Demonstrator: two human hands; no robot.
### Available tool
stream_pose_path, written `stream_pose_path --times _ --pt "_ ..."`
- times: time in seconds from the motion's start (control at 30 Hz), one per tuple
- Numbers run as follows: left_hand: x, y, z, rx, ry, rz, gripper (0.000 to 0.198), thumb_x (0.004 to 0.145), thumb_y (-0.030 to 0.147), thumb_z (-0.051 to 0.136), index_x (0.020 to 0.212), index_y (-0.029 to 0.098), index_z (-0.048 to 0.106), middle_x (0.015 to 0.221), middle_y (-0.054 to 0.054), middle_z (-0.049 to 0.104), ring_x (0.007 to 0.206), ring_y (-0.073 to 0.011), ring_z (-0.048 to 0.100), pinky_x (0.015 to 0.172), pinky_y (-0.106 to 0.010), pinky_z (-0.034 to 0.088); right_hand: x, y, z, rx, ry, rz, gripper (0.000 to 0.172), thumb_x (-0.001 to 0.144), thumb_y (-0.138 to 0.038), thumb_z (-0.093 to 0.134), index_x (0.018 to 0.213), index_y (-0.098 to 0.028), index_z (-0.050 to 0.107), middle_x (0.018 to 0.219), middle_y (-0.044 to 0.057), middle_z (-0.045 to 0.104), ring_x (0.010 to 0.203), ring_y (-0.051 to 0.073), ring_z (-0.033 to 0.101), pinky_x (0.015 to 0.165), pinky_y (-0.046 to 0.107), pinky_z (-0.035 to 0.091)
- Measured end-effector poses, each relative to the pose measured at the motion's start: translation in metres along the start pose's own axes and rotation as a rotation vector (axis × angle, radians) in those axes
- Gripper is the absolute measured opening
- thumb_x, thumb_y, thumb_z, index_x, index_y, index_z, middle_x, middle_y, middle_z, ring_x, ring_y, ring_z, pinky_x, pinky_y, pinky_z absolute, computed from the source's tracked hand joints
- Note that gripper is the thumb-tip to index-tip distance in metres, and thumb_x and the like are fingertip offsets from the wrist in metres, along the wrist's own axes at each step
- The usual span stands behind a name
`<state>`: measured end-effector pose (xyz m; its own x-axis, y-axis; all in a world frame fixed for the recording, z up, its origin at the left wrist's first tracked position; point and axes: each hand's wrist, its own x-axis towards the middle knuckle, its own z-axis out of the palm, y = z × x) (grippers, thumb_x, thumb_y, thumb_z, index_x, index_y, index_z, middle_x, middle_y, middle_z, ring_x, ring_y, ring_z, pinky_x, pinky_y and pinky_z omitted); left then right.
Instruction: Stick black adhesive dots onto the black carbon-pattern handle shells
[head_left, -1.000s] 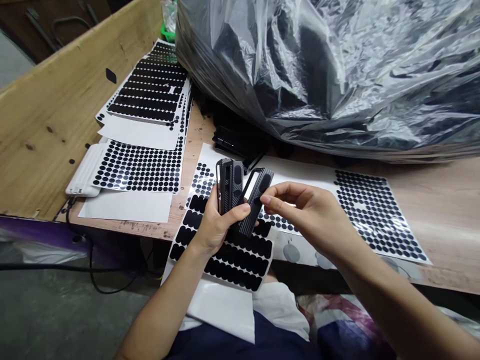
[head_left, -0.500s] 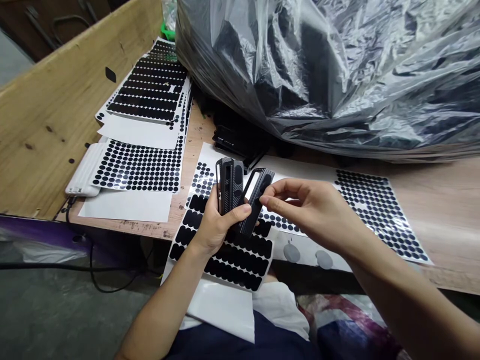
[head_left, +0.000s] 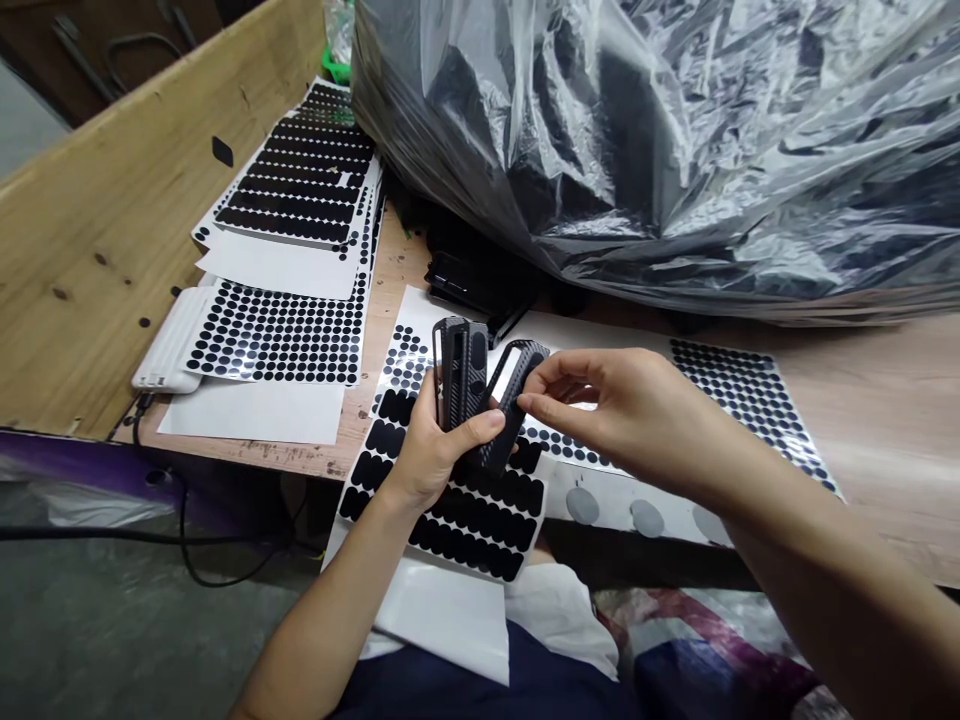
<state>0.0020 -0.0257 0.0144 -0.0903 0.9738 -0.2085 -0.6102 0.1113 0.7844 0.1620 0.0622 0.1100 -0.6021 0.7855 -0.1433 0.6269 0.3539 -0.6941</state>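
My left hand point(head_left: 431, 455) is closed around a small stack of black carbon-patterned cases point(head_left: 461, 375), held upright over the table's front edge. One more case point(head_left: 514, 395) leans out to the right of the stack. My right hand point(head_left: 619, 415) pinches its thumb and forefinger against the top of that leaning case; whether a sticker sits under the fingertips I cannot make out. Beneath both hands lies a white sheet of black oval stickers point(head_left: 465, 510), overhanging the table edge.
A large clear plastic bag of dark parts point(head_left: 660, 140) fills the back of the table. Sheets of black dot stickers point(head_left: 277, 335) lie left, another sheet of dots point(head_left: 742, 400) right. A wooden board point(head_left: 112, 200) walls the left side. A white power bank point(head_left: 169, 345) sits beside it.
My right hand has shifted slightly left and up, closing its fingertips on the top of the leaning case. The left hand and the stack have stayed put.
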Motion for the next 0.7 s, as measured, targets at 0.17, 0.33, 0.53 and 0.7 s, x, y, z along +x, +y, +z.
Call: stream_pose_path --times 0.17,0.33,0.53,0.7 --pt "0.001 0.002 0.0 -0.043 -0.003 -0.017 0.064 0.072 0.038 0.092 0.12 0.021 0.053 0.099 -0.004 0.07 0.076 -0.02 0.073 0.065 -0.032 0.063 0.002 0.003 0.001 0.182 0.025 -0.02 0.029 0.081 -0.05 0.076 0.083 -0.023 0.066 0.075 0.002 0.071 0.066 0.019 0.065 0.06 0.031 0.049" --pt "0.003 0.003 0.001 -0.077 -0.003 -0.024 0.064 0.071 0.037 0.093 0.118 0.021 0.053 0.097 -0.002 0.07 0.073 -0.0186 0.072 0.064 -0.033 0.064 0.004 0.009 0.013 0.391 0.143 0.003 0.045 0.08 -0.061 0.079 0.085 -0.021 0.061 0.074 0.001 0.063 0.068 0.018 0.062 0.063 0.032 0.05" --pt "0.002 0.004 0.001 -0.081 0.003 -0.039 0.067 0.068 0.039 0.094 0.118 0.02 0.053 0.098 -0.003 0.07 0.074 -0.0188 0.072 0.062 -0.031 0.063 0.007 0.011 0.021 0.332 0.164 -0.013 0.051 0.075 -0.064 0.083 0.075 -0.022 0.054 0.062 -0.004 0.054 0.056 0.012 0.045 0.053 0.027 0.037" --pt "0.002 0.001 -0.001 -0.061 0.014 -0.026 0.064 0.07 0.039 0.093 0.118 0.019 0.055 0.097 -0.003 0.07 0.071 -0.0177 0.072 0.061 -0.029 0.063 0.009 0.017 0.023 0.331 0.133 -0.068 0.047 0.08 -0.058 0.082 0.073 -0.022 0.054 0.063 -0.006 0.051 0.057 0.011 0.044 0.055 0.026 0.04"
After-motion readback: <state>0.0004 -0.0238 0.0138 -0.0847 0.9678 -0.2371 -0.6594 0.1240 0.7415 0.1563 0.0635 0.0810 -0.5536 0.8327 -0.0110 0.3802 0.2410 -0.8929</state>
